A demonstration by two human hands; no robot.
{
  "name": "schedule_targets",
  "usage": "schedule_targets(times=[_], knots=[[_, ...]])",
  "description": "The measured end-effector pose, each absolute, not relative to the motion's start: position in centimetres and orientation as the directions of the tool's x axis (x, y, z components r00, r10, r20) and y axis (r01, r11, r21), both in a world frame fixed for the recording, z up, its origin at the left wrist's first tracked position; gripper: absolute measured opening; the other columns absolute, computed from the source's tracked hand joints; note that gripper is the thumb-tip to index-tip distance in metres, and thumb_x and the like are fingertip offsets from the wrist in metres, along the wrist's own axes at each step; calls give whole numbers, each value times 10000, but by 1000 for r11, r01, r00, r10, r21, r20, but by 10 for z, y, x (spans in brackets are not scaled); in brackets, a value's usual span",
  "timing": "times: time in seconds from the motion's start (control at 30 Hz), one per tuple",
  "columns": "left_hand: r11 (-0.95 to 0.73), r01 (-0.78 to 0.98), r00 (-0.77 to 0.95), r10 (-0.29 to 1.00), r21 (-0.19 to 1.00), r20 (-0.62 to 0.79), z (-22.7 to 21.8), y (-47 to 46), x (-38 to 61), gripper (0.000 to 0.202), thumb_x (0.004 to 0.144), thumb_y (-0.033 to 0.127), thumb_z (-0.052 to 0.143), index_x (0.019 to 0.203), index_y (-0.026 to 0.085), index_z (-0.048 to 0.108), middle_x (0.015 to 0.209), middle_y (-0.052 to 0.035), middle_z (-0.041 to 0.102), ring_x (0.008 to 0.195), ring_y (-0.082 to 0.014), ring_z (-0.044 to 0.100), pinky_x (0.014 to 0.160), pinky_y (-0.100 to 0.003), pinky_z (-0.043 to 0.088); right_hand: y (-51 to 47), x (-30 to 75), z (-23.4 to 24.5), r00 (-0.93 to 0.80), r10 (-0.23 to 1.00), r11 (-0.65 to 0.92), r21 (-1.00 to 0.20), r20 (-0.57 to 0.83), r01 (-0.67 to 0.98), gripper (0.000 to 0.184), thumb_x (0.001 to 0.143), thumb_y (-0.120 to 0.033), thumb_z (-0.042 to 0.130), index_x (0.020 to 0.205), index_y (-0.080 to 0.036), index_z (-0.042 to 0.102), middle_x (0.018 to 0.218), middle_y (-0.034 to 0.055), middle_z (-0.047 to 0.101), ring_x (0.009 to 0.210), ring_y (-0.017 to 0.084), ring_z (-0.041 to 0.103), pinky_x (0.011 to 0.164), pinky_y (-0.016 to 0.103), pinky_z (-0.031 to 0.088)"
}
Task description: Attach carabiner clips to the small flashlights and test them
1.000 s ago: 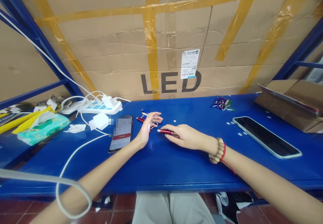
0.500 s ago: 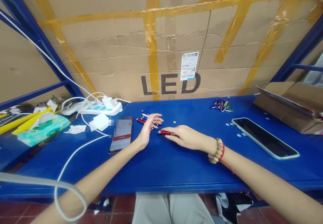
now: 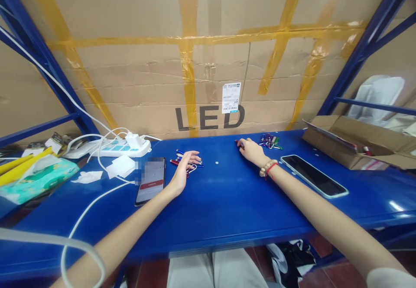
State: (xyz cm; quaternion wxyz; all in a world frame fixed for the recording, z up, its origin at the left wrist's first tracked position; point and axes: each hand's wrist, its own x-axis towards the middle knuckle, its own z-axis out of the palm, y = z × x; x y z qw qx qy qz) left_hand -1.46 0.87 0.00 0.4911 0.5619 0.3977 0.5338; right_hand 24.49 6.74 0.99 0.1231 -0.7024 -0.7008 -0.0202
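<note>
My left hand (image 3: 183, 169) rests on the blue table (image 3: 221, 201) with fingers stretched over a small group of red and blue pen-like sticks (image 3: 178, 156); it holds nothing. My right hand (image 3: 251, 150) is reached far across the table, fingers curled, with a red tip (image 3: 238, 143) showing at its fingertips. It lies just left of a pile of coloured sticks (image 3: 269, 140). A bead bracelet and red string circle that wrist.
A phone with a lit screen (image 3: 150, 180) lies left of my left hand. A dark tablet (image 3: 313, 176) lies to the right. An open cardboard box (image 3: 354, 143) sits far right. A power strip (image 3: 121, 147), white cables and a tissue pack (image 3: 35, 179) are on the left.
My right hand has moved from the table's middle, where it held a red stick, far forward and right to the coloured pile. The camera has turned right. My left hand stays.
</note>
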Motion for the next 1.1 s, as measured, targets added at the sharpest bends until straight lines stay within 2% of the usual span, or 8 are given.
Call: schedule_targets(times=[0.2,0.33,0.43,0.53,0.6,0.7,0.87,1.1], knots=[[-229,-30,109,967,973,231,1,9,-14,368,849,482,372,959,198,578,896,-58,634,862,-194,584,705,-279,387,93,279,14,242,939,-223,-102,245,969,317,881,-185,415,1092,-75,626,1114,215,540,1032,288,543,780,351,427],[-317,4,27,948,948,317,11,12,-21,340,857,455,360,926,205,579,888,-55,627,851,-193,571,718,-290,396,99,285,20,303,910,-290,-88,283,953,320,845,-124,424,1031,31,634,1122,310,491,1072,358,489,816,436,389],[-409,15,-158,900,913,406,22,19,-34,304,860,414,340,891,210,563,860,-45,621,833,-186,575,722,-287,403,99,266,27,200,929,-184,-79,311,980,314,837,-114,435,1058,-11,631,1180,295,484,1128,350,442,873,453,359],[-443,46,-300,849,895,436,29,25,-46,280,866,386,325,861,216,547,851,-35,615,839,-177,581,731,-276,403,97,219,33,-36,953,69,-99,300,993,292,873,-217,454,1071,-128,649,1168,180,560,1110,268,486,897,373,377],[-427,55,-321,848,902,421,29,27,-49,268,867,372,322,854,218,541,848,-30,608,840,-173,578,733,-271,400,94,179,34,-222,937,266,-139,269,954,287,894,-321,457,1064,-214,661,1107,82,624,1030,192,551,852,279,411],[-390,65,-298,871,918,391,25,25,-46,250,862,343,332,850,212,545,846,-28,601,837,-170,571,734,-268,399,88,120,30,-416,878,464,-206,238,862,347,903,-455,435,1060,-257,673,1067,27,660,964,142,594,787,208,430],[-366,78,-252,893,927,373,22,21,-42,259,868,307,318,864,199,553,830,-31,600,810,-163,577,720,-271,408,86,76,24,-468,856,515,-271,220,813,326,892,-403,469,986,-205,711,1031,64,685,954,177,617,739,227,446],[-365,50,-203,908,930,367,27,17,-38,271,864,353,325,867,198,547,842,-39,610,820,-171,581,726,-278,411,89,124,28,-427,879,474,-292,212,831,151,750,-254,658,810,-126,713,892,109,704,842,204,642,711,247,462]])
